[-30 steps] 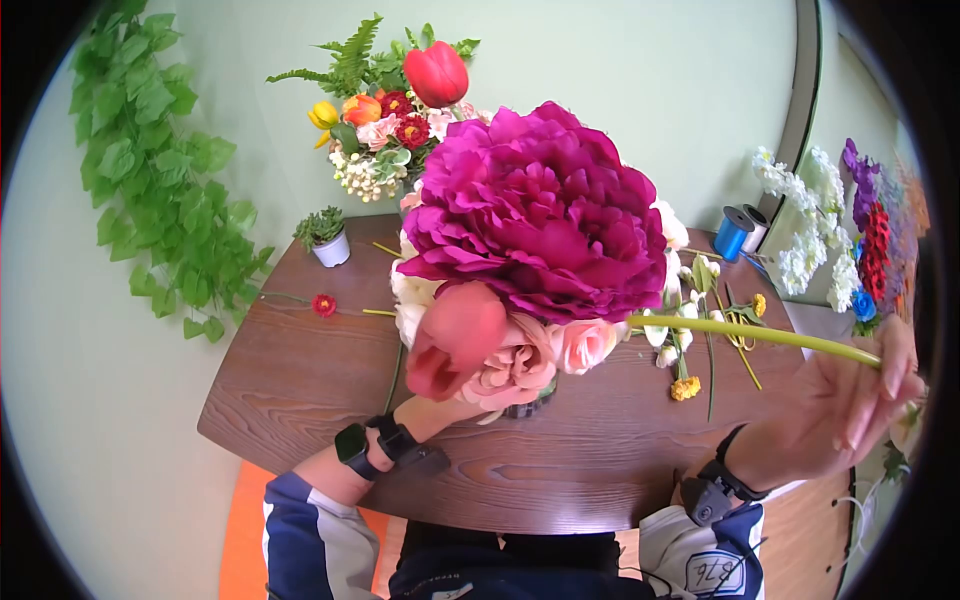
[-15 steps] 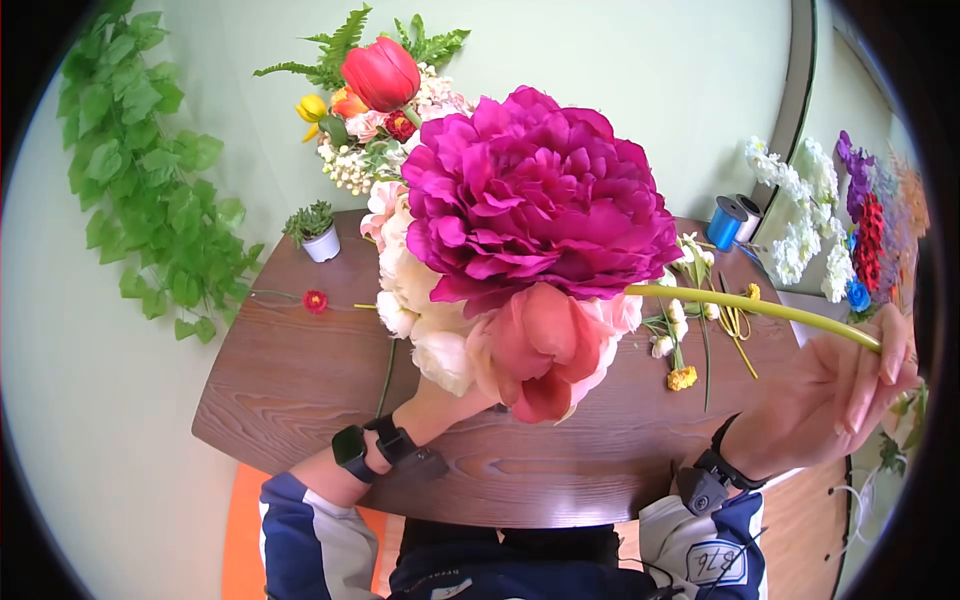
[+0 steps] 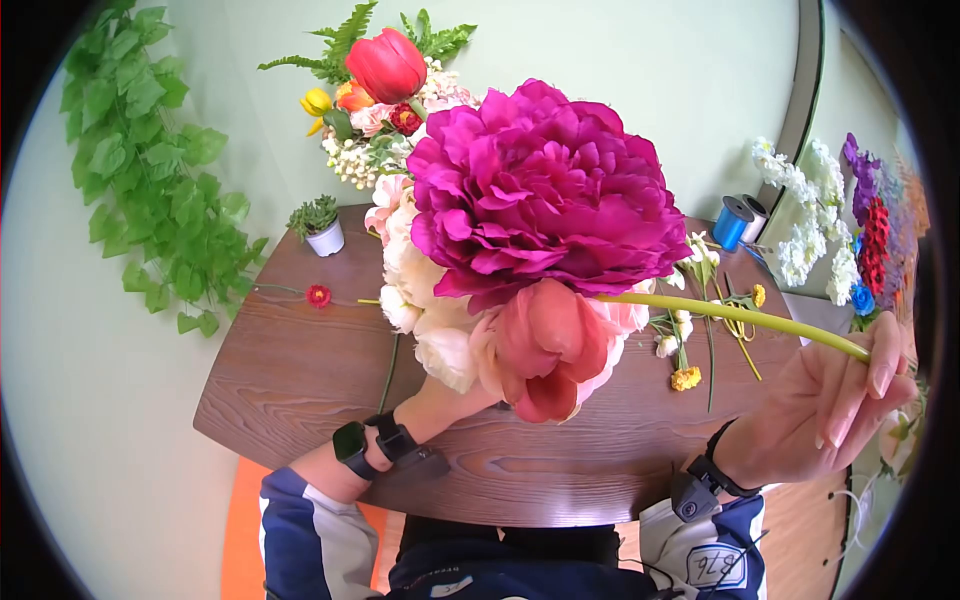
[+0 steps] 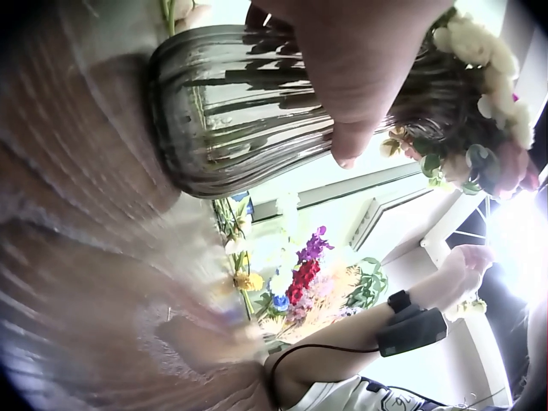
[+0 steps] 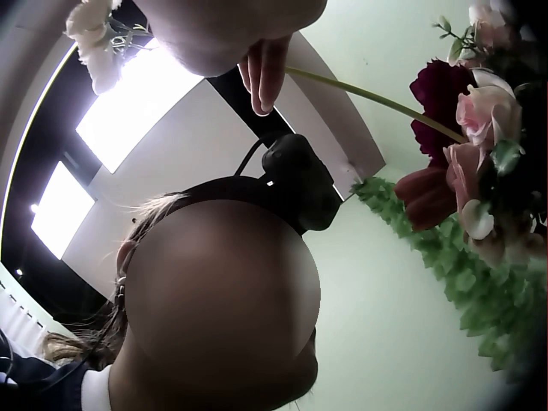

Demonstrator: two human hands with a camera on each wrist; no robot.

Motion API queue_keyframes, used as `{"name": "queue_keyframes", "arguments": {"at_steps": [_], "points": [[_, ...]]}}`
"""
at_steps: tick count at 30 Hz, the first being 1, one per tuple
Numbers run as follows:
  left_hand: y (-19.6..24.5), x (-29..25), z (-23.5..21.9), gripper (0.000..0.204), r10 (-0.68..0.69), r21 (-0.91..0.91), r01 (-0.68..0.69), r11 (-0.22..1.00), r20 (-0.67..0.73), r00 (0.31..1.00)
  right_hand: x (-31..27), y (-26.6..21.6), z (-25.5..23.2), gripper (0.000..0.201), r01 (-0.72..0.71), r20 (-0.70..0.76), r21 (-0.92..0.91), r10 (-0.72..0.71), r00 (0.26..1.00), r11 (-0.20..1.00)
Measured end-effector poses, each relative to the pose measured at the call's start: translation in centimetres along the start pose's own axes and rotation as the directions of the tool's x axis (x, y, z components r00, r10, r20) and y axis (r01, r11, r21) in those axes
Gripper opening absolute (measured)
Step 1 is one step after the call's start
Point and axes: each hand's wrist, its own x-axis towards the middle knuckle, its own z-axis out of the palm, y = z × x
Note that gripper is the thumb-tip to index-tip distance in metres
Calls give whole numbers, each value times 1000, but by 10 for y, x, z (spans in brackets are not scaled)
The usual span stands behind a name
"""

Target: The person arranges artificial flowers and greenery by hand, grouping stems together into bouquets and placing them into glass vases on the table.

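Observation:
A large magenta peony [image 3: 545, 190] dominates the head view, with a coral tulip [image 3: 550, 335] and cream roses [image 3: 440, 355] crowded below it. This bouquet stands in a ribbed glass vase [image 4: 240, 111], hidden under the blooms from above. My left hand [image 4: 360, 68] grips the vase near its neck; only its wrist side shows in the head view. Off to the right, my right hand [image 3: 845, 395] pinches the free end of a thick green stem [image 3: 740, 315] between thumb and fingers. The stem's other end disappears among the blooms beneath the peony.
A red tulip [image 3: 387, 65] and ferns rise behind the peony. On the table [image 3: 290, 400] are a potted succulent [image 3: 320, 228], a small red flower [image 3: 318, 295], ribbon spools [image 3: 733, 222] and loose yellow flowers [image 3: 685, 379]. Ivy [image 3: 150, 170] hangs at left; more flowers [image 3: 815, 220] stand right.
The bouquet has turned: the coral tulip has shifted right at the front and the red tulip left at the back. The right hand keeps its pinch on the stem, now slightly farther left.

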Motion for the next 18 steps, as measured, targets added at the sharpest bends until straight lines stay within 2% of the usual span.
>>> {"name": "queue_keyframes", "arguments": {"at_steps": [4, 6, 7, 8, 9, 10, 12, 13, 14, 16, 17, 18], "points": [[-2, 1, 0, 68, -54, -45, 57, 997, 70, 996, -7, 13, 9, 23, -75, 70, -111, 83, 994, 991], [5, 3, -4, 70, -84, -181, 94, 979, 62, 995, -9, 25, 12, 26, -108, 96, -120, 120, 988, 987], [5, 3, -6, 70, -88, -179, 97, 979, 59, 994, -10, 32, 16, 23, -93, 100, -233, 119, 988, 968], [4, 4, -8, 71, -52, -143, 64, 988, 84, 995, -10, 37, 18, 21, -75, 104, -344, 117, 988, 936], [4, 6, -10, 72, -17, -108, 28, 994, 110, 994, -8, 38, 17, 21, -121, 126, -406, 187, 974, 906], [6, 7, -11, 72, -16, -107, 27, 994, 108, 994, -7, 42, 16, 21, -120, 128, -406, 186, 974, 906], [8, 10, -13, 73, -81, 28, 77, 997, 278, 957, -8, 52, 14, 18, -144, 147, -564, 270, 952, 813], [8, 11, -13, 73, -80, 29, 75, 997, 280, 957, -8, 52, 12, 11, -231, 120, -525, 340, 933, 819], [8, 11, -12, 74, 2, 32, -9, 999, 201, 980, -8, 55, 9, 11, -231, 117, -524, 338, 934, 820], [8, 12, -10, 76, 170, 58, -172, 983, 40, 985, -10, 61, 2, 4, -320, 104, -571, 453, 886, 756], [8, 12, -10, 76, 170, 57, -172, 983, 41, 985, -11, 59, 3, 6, -438, -2, -566, 530, 848, 698], [8, 12, -11, 75, 156, 54, -159, 986, 61, 986, -10, 59, 2, 6, -438, -4, -567, 530, 848, 698]]}}
